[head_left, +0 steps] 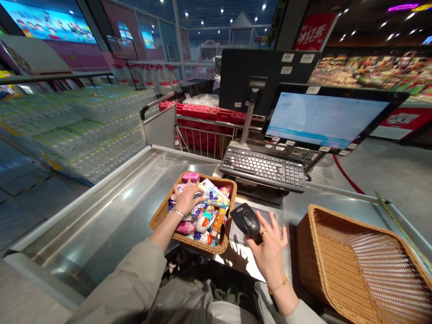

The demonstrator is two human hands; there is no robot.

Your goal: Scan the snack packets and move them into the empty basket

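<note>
Ceiling lamps point(222, 11): small brt pts, bkgd o/w dim.
Monitor point(327, 118): pale blue glow, txt washed out.
Steel counter point(111, 216): soft glare streaks, L side.
Scanner point(245, 219): dark, little detail; blown-out white patches below, hard shadow edges.
Filled basket point(232, 185): well lit, fairly sharp.
R basket point(340, 265): wide-lens stretch twd corner; L outer wall shaded.
Bottle packs point(84, 130): smeared, soft.
Far display point(374, 72), upper R: blurred, items indistinct.

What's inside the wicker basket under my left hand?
Colourful packages, including a pink package at the far end and an orange package on the right. Your left hand and the upper ones hide whatever lies beneath.
</note>
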